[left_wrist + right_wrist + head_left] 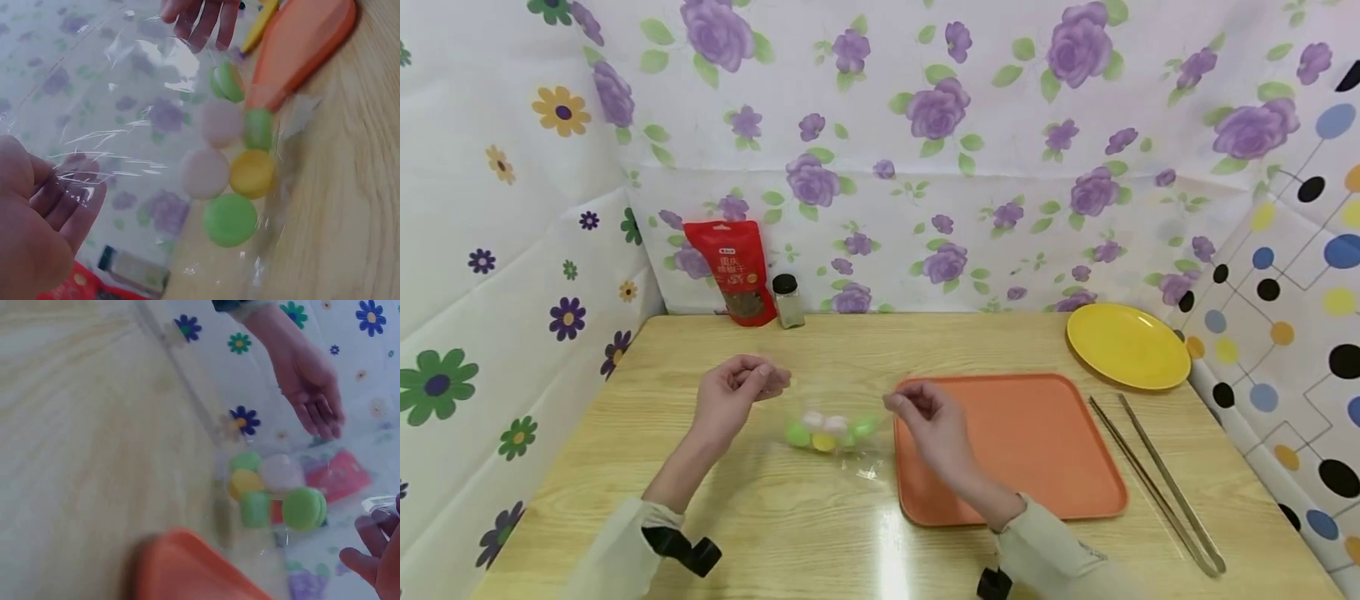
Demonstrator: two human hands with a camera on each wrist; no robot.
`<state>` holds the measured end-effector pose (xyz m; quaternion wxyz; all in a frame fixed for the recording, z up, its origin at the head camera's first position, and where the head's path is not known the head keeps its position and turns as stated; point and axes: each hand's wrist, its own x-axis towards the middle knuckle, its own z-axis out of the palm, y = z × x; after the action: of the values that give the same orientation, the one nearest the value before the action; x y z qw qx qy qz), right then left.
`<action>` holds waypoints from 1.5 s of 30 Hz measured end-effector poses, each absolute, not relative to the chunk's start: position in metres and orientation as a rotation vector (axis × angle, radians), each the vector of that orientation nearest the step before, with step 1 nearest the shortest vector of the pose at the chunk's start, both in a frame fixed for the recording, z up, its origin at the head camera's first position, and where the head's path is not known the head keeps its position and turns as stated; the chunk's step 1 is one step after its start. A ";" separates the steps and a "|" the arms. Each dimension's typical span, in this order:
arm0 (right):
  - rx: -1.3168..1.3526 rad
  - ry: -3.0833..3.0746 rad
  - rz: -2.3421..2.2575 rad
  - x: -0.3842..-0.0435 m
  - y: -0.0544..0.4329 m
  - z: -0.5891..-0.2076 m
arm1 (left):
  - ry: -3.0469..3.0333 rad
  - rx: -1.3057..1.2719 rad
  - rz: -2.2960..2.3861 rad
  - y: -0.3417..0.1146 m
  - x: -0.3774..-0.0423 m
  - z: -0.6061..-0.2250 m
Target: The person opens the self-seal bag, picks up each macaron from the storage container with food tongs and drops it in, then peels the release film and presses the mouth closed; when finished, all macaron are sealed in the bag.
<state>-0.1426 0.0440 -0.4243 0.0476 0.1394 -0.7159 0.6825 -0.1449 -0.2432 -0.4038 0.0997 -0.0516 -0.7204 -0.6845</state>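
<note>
A clear plastic bag (pixel 867 467) hangs between my two hands above the wooden table. Green (pixel 230 220), yellow (pixel 252 174) and pale pink (pixel 205 174) macarons lie along its bottom. My left hand (pixel 736 398) pinches one upper side of the bag between thumb and fingers. At the other upper side, my right hand (pixel 936 427) pinches the film, over the left edge of the orange tray (pixel 1011 446). Wrinkled, shiny film crosses the left fingers in the left wrist view. The exact rim of the bag is hard to make out.
Metal tongs (pixel 1172 500) lie right of the tray, with a yellow plate (pixel 1127 346) behind them. A red pouch (pixel 730 271) and a small black-capped jar (pixel 788 302) stand at the back left. Flowered cloth walls (pixel 880 208) border the table (pixel 760 533).
</note>
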 end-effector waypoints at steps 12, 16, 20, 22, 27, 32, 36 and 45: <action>0.787 -1.981 1.857 -0.146 0.100 -0.352 | -1.818 -0.568 -1.985 -0.196 -0.104 -0.361; 0.811 -1.982 1.793 -0.139 0.114 -0.346 | -1.837 -0.594 -1.903 -0.184 -0.095 -0.360; 0.776 -1.985 1.793 -0.131 0.125 -0.346 | -1.892 -0.561 -1.836 -0.172 -0.089 -0.360; 0.758 -1.997 1.840 -0.126 0.130 -0.346 | -1.886 -0.577 -1.879 -0.166 -0.086 -0.360; 0.661 -1.981 2.036 -0.112 0.144 -0.344 | -1.799 -0.610 -2.179 -0.152 -0.073 -0.358; 0.575 -2.099 2.113 -0.092 0.164 -0.341 | -1.839 -0.404 -2.356 -0.136 -0.051 -0.360; 0.501 -2.251 2.201 -0.072 0.180 -0.351 | -1.909 -0.312 -2.378 -0.128 -0.028 -0.373; 0.299 -2.361 2.305 -0.049 0.197 -0.388 | -1.864 -0.409 -2.467 -0.116 0.001 -0.406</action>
<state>-0.0486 0.1967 -0.3885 -0.0855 0.0899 -0.7100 0.6932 0.0011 -0.1165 -0.4061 0.0114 -0.1311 -0.5977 -0.7909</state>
